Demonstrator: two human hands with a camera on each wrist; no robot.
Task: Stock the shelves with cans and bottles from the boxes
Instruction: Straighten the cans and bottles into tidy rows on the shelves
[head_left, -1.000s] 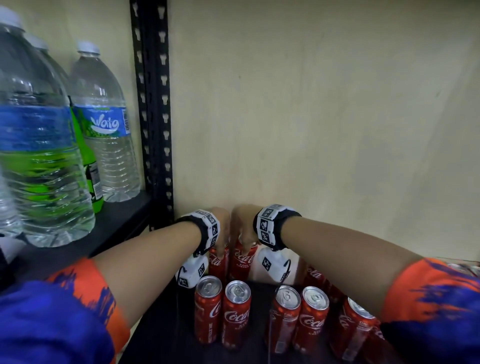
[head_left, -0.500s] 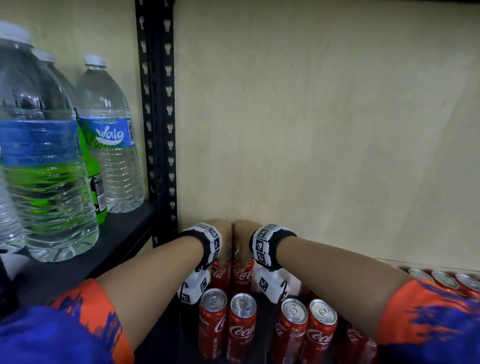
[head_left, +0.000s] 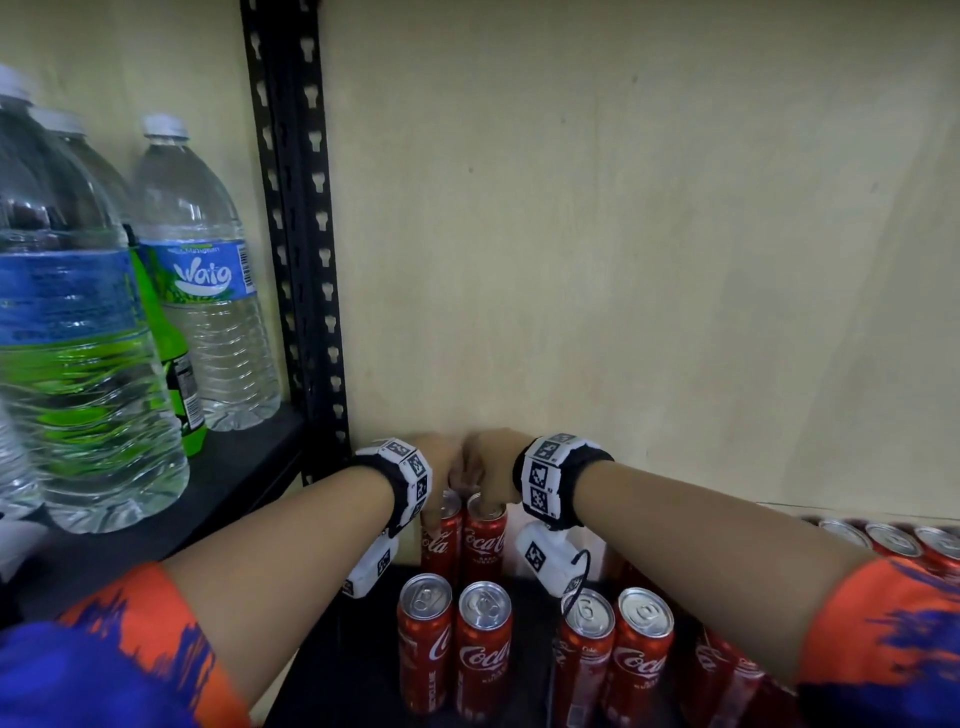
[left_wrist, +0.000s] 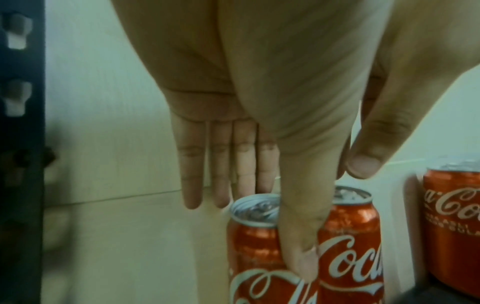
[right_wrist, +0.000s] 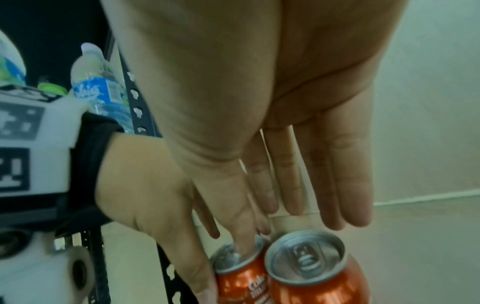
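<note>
Two red Coca-Cola cans stand upright side by side at the back of the black shelf, the left can (head_left: 441, 540) and the right can (head_left: 485, 543). My left hand (head_left: 441, 462) hangs over the left can (left_wrist: 249, 246) with straight fingers behind its top. Its thumb lies down the front between that can and the right can (left_wrist: 350, 236). My right hand (head_left: 488, 462) hovers over the same pair with straight fingers (right_wrist: 324, 185), its thumb reaching down to the can tops. Neither hand curls round a can.
Several more cola cans (head_left: 483, 654) stand in a front row below my forearms, and others (head_left: 893, 540) sit at the far right. Large water bottles (head_left: 208, 291) and a green bottle (head_left: 174, 358) fill the higher shelf at left, past the black upright (head_left: 296, 234). A beige wall (head_left: 623, 260) closes the back.
Both hands stay over the two back cans. Only the head view has shifted a little.
</note>
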